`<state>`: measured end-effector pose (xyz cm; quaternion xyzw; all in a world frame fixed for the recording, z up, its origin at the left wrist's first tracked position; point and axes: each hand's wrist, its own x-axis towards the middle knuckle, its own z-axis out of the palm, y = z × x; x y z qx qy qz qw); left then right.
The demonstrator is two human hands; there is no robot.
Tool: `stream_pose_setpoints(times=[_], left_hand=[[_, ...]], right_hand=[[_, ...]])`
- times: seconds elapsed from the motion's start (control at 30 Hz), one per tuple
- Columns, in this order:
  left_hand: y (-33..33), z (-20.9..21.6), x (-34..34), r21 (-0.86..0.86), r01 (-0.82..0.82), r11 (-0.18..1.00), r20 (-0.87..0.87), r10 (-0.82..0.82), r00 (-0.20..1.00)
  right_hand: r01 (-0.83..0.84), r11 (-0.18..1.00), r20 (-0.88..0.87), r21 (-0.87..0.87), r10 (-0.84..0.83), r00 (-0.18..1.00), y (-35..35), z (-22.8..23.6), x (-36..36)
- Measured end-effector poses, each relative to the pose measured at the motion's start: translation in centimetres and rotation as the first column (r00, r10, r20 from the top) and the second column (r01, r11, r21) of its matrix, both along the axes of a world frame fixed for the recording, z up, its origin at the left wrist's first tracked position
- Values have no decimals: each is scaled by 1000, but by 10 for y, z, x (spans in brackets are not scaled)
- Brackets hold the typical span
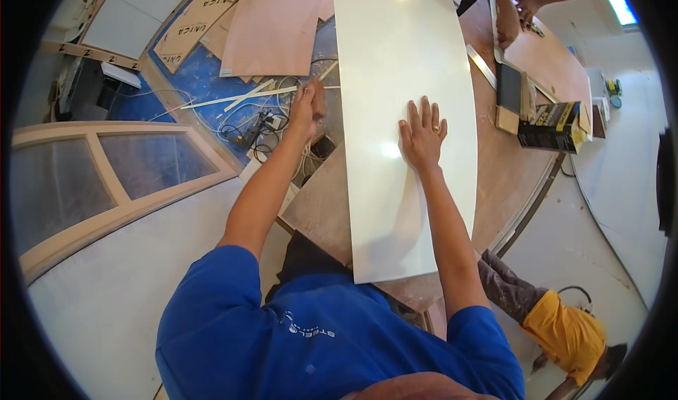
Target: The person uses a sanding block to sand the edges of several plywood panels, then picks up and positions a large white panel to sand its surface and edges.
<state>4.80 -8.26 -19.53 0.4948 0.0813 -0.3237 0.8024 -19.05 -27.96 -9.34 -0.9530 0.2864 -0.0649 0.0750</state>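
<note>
A glossy white sheet [381,54] lies lengthwise on the brown wooden workbench [318,202], running away from me. My right hand [423,137] rests flat on the middle of the sheet, fingers spread, a ring on one finger. Just off the sheet's left edge, my left hand [304,112] is closed round a small reddish-brown block [320,102]. Its fingers partly cover the block, so its full shape is hidden.
Cables and a power strip [265,123] lie left of the bench, beyond them pinkish boards [274,29]. At right stand a black-and-yellow box [551,126] and a dark flat block [508,86]. A co-worker's hands [515,15] work far right; another person [565,329] bends at lower right.
</note>
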Motion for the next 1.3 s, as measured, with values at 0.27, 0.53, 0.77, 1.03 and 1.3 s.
stream_pose_setpoints(times=[0.27, 0.53, 0.77, 1.03, 1.3], left_hand=[[-157, 1, 198, 61, -10, 998, 349, -12, 937], [-199, -10, 297, 122, -69, 990, 323, 27, 946], [-207, 16, 268, 73, -125, 990, 291, 99, 952], [-188, -12, 281, 36, 1, 999, 324, -12, 946], [-175, -8, 226, -31, -20, 999, 336, 29, 941]], right_hand=[[45, 999, -55, 20, -44, 998, 2, -5, 6], [43, 998, -68, 55, -40, 997, -7, -7, 6], [52, 997, -67, 60, -48, 997, -7, -7, 7], [35, 999, -33, 34, -34, 999, -6, -7, 8], [36, 999, -32, 6, -36, 999, -5, -12, 7]])
